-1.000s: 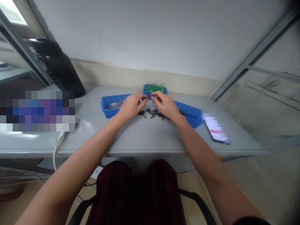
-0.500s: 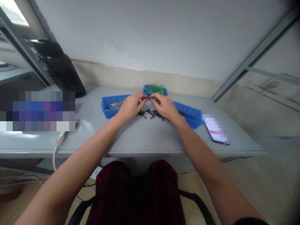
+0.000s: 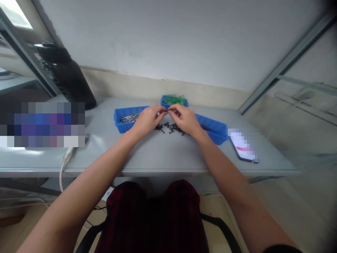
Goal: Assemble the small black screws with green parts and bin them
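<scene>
My left hand (image 3: pixel 150 118) and my right hand (image 3: pixel 185 119) meet fingertip to fingertip over the middle of the table. Both are pinched closed; whatever sits between the fingertips is too small to make out. Below them lies a loose pile of black screws (image 3: pixel 172 127). Beside my left hand, a blue bin (image 3: pixel 118 114) holds silvery metal pieces (image 3: pixel 130 118) that look like screws. Partly behind my right hand is another blue bin (image 3: pixel 217 128) with dark small parts in it. A smaller blue bin (image 3: pixel 164 99) with green plastic bags (image 3: pixel 175 99) stands just beyond my fingers.
A phone (image 3: pixel 242 146) lies on the grey table (image 3: pixel 163 158) at the right. At the left back stands a large black bottle (image 3: pixel 71 77), with a white cable (image 3: pixel 63 167) hanging over the front edge. The wall (image 3: pixel 168 45) closes off the back.
</scene>
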A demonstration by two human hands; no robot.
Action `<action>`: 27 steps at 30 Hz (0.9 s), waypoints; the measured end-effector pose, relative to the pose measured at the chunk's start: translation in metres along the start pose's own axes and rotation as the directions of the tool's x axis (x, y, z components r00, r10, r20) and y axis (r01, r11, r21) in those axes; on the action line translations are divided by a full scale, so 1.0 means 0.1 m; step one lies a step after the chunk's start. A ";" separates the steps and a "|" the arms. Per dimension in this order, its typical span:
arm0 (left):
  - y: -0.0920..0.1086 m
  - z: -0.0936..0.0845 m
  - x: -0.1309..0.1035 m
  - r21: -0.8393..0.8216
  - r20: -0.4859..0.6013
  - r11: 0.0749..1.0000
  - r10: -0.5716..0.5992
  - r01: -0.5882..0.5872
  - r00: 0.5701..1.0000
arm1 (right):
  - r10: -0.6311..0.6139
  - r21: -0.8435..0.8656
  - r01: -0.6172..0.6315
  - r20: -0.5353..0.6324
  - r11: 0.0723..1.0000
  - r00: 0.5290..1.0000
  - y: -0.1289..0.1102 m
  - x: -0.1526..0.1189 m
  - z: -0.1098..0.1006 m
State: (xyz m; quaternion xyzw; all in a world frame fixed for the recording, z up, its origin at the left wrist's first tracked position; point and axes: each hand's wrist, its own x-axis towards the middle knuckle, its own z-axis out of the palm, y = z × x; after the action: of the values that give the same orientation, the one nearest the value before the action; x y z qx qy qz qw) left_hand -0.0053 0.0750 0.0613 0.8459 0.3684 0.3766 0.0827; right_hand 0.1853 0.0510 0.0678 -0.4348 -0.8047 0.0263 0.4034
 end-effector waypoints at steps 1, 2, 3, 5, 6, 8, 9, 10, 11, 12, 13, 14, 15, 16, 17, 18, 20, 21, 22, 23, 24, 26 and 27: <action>0.01 0.00 0.00 -0.003 0.013 1.000 0.010 -0.010 1.000 | -0.002 -0.002 0.002 -0.002 1.000 1.000 0.00 0.00 0.00; 0.01 -0.01 -0.01 -0.005 0.026 1.000 0.020 -0.020 0.999 | -0.006 -0.003 0.006 -0.002 1.000 1.000 0.00 0.00 0.00; 0.02 -0.01 -0.01 -0.006 0.037 1.000 0.027 -0.027 0.999 | -0.011 -0.002 0.011 -0.001 1.000 1.000 0.00 -0.01 0.01; 0.02 -0.02 -0.01 -0.005 0.040 1.000 0.027 -0.027 0.999 | -0.014 -0.001 0.014 0.001 1.000 1.000 0.00 0.00 0.00; 0.02 -0.02 -0.01 -0.008 0.032 1.000 0.020 -0.020 0.999 | -0.009 0.001 0.009 0.004 1.000 1.000 0.00 0.00 0.00; 0.01 -0.02 -0.01 -0.017 0.004 1.000 0.001 -0.001 1.000 | 0.005 0.002 -0.005 0.014 1.000 1.000 -0.01 0.00 -0.01; 0.00 -0.01 -0.01 -0.021 -0.017 1.000 -0.010 0.010 1.000 | 0.012 0.000 -0.012 0.021 1.000 1.000 -0.01 0.00 -0.02; 0.00 -0.01 -0.01 -0.022 -0.040 1.000 -0.020 0.019 0.999 | 0.016 -0.004 -0.016 0.029 1.000 0.999 -0.01 0.01 -0.02; 0.00 -0.01 -0.01 -0.021 -0.062 0.999 -0.028 0.027 0.998 | 0.018 -0.008 -0.018 0.040 1.000 0.999 0.00 0.01 -0.02; 0.00 -0.01 -0.01 -0.018 -0.081 0.999 -0.032 0.031 0.996 | 0.020 -0.013 -0.019 0.051 1.000 0.999 0.00 0.01 -0.02; 0.01 -0.01 -0.01 -0.015 -0.094 0.999 -0.034 0.033 0.995 | 0.021 -0.019 -0.020 0.064 1.000 0.998 0.02 0.01 -0.01; 0.01 -0.01 -0.01 -0.013 -0.101 0.999 -0.033 0.032 0.994 | 0.019 -0.024 -0.017 0.082 1.000 0.996 0.03 0.01 -0.01; 0.02 -0.01 0.00 -0.015 -0.101 0.999 -0.030 0.029 0.994 | 0.013 -0.030 -0.010 0.104 0.999 0.994 0.05 0.00 0.00; 0.02 -0.01 0.00 -0.019 -0.096 1.000 -0.025 0.023 0.995 | 0.005 -0.038 0.000 0.131 0.999 0.991 0.06 0.00 0.02; 0.03 -0.01 0.00 -0.024 -0.087 1.000 -0.018 0.016 0.996 | -0.005 -0.047 0.013 0.157 0.999 0.988 0.07 0.00 0.03; 0.03 -0.01 0.00 -0.028 -0.077 1.000 -0.011 0.008 0.997 | -0.015 -0.056 0.026 0.179 0.998 0.984 0.09 0.00 0.04; 0.02 0.00 0.00 -0.034 -0.066 0.999 0.005 -0.008 0.998 | -0.029 -0.073 0.045 0.204 0.996 0.978 0.10 0.00 0.06; 0.02 0.00 0.00 -0.037 -0.064 0.999 0.009 -0.012 0.998 | -0.031 -0.081 0.049 0.207 0.996 0.978 0.10 0.00 0.06; 0.01 0.00 0.00 -0.039 -0.065 0.999 0.010 -0.013 0.998 | -0.031 -0.089 0.051 0.206 0.995 0.978 0.10 0.00 0.06; 0.00 0.00 0.00 -0.043 -0.067 0.999 0.009 -0.012 0.998 | -0.030 -0.094 0.050 0.202 0.994 0.979 0.10 0.00 0.06; 0.00 0.00 0.00 -0.048 -0.068 0.999 0.008 -0.012 0.998 | -0.028 -0.099 0.048 0.198 0.994 0.980 0.10 0.00 0.06; -0.01 0.00 0.00 -0.056 -0.066 0.998 0.009 -0.013 0.998 | -0.021 -0.102 0.041 0.185 0.994 0.983 0.10 0.00 0.04; -0.01 0.00 0.00 -0.057 -0.066 0.998 0.009 -0.013 0.998 | -0.018 -0.102 0.037 0.179 0.994 0.984 0.10 0.00 0.04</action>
State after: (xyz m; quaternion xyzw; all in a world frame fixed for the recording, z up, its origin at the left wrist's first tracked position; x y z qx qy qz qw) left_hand -0.0059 0.0755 0.0605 0.8325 0.3551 0.4150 0.0929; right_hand 0.1894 0.0584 0.0617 -0.4400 -0.8437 0.0171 0.3070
